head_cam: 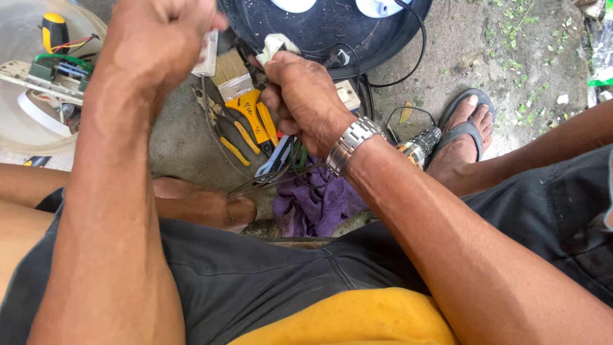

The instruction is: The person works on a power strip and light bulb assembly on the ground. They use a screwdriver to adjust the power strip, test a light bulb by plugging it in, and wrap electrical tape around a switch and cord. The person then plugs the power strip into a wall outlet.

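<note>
Head view: right hand (305, 97) pinches crumpled white cloth (276, 45).

An outdoor makeshift repair spot: bare concrete ground (185, 137), weeds (511, 38), scattered pliers (223, 124), paintbrush (239, 86), drill (418, 145).

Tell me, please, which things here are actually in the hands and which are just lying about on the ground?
In hand:
- left hand: closed on a small white boxy part
- right hand: gripping a white piece; what it is cannot be told

Lying about:
- paintbrush
- yellow-handled pliers
- utility knife
- purple cloth
- cordless drill
- clear tub of parts
</note>
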